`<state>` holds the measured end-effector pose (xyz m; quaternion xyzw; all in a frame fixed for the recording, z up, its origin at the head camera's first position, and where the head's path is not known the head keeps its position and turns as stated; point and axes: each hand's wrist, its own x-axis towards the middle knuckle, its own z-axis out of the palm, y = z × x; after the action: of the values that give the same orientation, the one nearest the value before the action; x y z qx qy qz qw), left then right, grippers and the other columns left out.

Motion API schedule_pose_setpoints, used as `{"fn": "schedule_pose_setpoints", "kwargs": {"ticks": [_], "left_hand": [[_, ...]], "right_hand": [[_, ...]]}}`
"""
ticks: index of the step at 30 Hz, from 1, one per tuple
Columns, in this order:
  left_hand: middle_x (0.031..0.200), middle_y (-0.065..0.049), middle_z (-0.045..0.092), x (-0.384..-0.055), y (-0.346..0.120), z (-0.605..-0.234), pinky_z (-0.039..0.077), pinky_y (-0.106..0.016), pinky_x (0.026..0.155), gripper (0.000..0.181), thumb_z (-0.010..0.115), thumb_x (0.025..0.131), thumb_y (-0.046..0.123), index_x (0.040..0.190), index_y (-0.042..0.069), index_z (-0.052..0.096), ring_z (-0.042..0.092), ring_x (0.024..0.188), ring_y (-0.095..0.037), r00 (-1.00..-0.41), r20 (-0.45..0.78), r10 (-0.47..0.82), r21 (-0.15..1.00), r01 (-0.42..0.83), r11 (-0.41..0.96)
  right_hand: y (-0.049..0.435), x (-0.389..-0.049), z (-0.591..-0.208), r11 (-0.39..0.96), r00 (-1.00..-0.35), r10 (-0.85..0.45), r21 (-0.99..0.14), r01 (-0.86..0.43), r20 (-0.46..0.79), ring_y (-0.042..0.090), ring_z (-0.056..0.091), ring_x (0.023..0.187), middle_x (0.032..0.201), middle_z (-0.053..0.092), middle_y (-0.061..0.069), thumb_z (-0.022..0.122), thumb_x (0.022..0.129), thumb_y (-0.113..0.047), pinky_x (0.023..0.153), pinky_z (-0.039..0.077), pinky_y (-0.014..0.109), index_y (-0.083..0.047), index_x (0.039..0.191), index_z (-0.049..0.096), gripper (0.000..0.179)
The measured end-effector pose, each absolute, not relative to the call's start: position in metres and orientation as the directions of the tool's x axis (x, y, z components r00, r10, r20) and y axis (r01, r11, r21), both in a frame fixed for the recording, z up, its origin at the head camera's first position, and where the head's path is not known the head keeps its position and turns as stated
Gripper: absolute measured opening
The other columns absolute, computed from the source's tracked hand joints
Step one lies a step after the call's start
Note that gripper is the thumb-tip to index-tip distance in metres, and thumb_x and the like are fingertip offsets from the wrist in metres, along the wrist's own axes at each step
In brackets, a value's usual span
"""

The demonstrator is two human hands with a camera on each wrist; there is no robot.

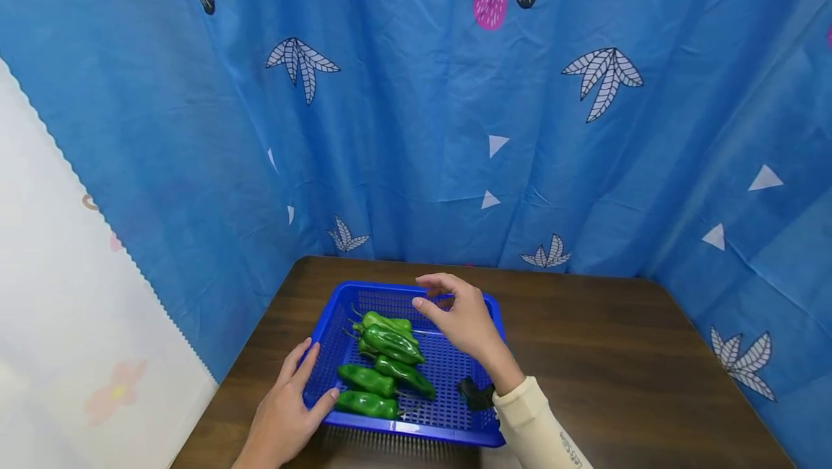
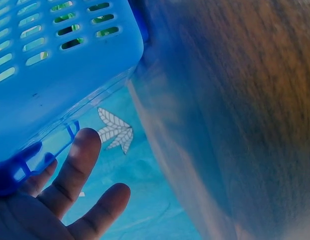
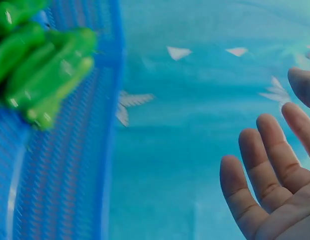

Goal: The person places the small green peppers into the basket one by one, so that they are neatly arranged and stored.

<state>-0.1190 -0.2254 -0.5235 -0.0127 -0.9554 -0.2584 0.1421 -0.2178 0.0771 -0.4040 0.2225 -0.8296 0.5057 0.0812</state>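
Note:
A blue plastic basket [image 1: 448,431] with slotted walls stands on the table, holding several glossy green peppers [image 1: 390,345] in its left half. At its front left corner rests my left hand [image 1: 286,400]. The left thumb lies over the rim while the other fingers reach along the outer left side. In the left wrist view those fingers [image 2: 84,160] look straight and spread beside the basket wall. Above the basket's right side hovers my right hand [image 1: 463,313], its fingers loosely bent with nothing between them. The right wrist view shows the right palm [image 3: 290,215] bare, apart from the peppers.
A dark object [image 1: 477,394] of unclear kind shows at the basket's front right, by the right wrist. Brown wooden table [image 1: 617,360] extends to the right. Blue patterned curtains [image 1: 422,129] hang behind, and a white cloth [image 1: 78,274] hangs at the left.

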Motion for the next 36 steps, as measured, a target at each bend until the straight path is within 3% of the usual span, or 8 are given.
{"fn": "schedule_pose_setpoints", "kwargs": {"ticks": [8,16,27,29,32,34,36], "left_hand": [[0.162,-0.001,0.033,-0.12,-0.226,-0.524,0.056,-0.043,0.068,0.084,0.065,0.089,0.062,0.153,0.012,0.043,0.065,0.12,-0.03,-0.955,0.296,-0.036,0.472,0.113,0.874],[0.161,-0.003,0.034,-0.121,-0.23,-0.524,0.056,-0.045,0.068,0.082,0.067,0.089,0.058,0.152,0.012,0.044,0.065,0.119,-0.03,-0.951,0.308,-0.03,0.457,0.12,0.881],[0.16,-0.005,0.035,-0.121,-0.239,-0.523,0.055,-0.048,0.068,0.082,0.065,0.09,0.059,0.152,0.011,0.044,0.067,0.114,-0.031,-0.949,0.315,-0.031,0.442,0.118,0.889],[0.16,-0.005,0.036,-0.121,-0.24,-0.523,0.055,-0.051,0.069,0.08,0.066,0.09,0.058,0.152,0.011,0.045,0.069,0.109,-0.033,-0.944,0.328,-0.029,0.43,0.122,0.895],[0.158,-0.007,0.039,-0.121,-0.241,-0.522,0.053,-0.057,0.074,0.078,0.065,0.09,0.058,0.15,0.011,0.047,0.07,0.103,-0.035,-0.934,0.355,-0.02,0.398,0.132,0.908],[0.156,-0.008,0.041,-0.122,-0.242,-0.521,0.052,-0.06,0.077,0.078,0.063,0.091,0.06,0.149,0.011,0.048,0.069,0.103,-0.037,-0.927,0.374,-0.009,0.371,0.14,0.918],[0.156,-0.01,0.042,-0.122,-0.243,-0.521,0.049,-0.063,0.081,0.078,0.062,0.091,0.061,0.149,0.01,0.049,0.067,0.109,-0.039,-0.921,0.389,0.003,0.344,0.148,0.927]], "right_hand": [[0.122,-0.208,-0.39,0.474,-0.835,-0.194,-0.696,-0.539,0.514,0.014,0.067,0.11,0.124,0.069,-0.004,0.074,0.092,-0.032,0.089,0.058,0.041,-0.025,0.124,0.068,0.034],[0.155,-0.19,-0.406,0.722,-0.726,-0.153,-0.426,-0.545,0.671,0.017,0.064,0.113,0.121,0.069,-0.002,0.081,0.086,-0.025,0.089,0.056,0.042,-0.018,0.123,0.069,0.04],[0.192,-0.183,-0.453,0.835,-0.612,-0.216,-0.181,-0.52,0.761,0.041,0.057,0.121,0.136,0.059,0.02,0.087,0.078,-0.026,0.093,0.05,0.058,-0.01,0.137,0.061,0.066],[0.197,-0.184,-0.461,0.846,-0.607,-0.248,-0.137,-0.516,0.755,0.043,0.053,0.126,0.142,0.055,0.021,0.079,0.086,-0.038,0.096,0.047,0.06,-0.012,0.141,0.057,0.065],[0.203,-0.185,-0.473,0.861,-0.602,-0.294,-0.067,-0.504,0.742,0.044,0.05,0.131,0.147,0.05,0.022,0.056,0.097,-0.057,0.098,0.046,0.061,-0.013,0.146,0.053,0.066],[0.206,-0.185,-0.479,0.87,-0.608,-0.314,-0.036,-0.492,0.729,0.043,0.048,0.134,0.15,0.048,0.02,0.04,0.099,-0.065,0.098,0.045,0.06,-0.014,0.148,0.051,0.071],[0.208,-0.185,-0.484,0.875,-0.606,-0.327,-0.01,-0.484,0.725,0.043,0.048,0.133,0.151,0.047,0.02,0.035,0.099,-0.068,0.098,0.045,0.06,-0.014,0.148,0.051,0.075]]}}
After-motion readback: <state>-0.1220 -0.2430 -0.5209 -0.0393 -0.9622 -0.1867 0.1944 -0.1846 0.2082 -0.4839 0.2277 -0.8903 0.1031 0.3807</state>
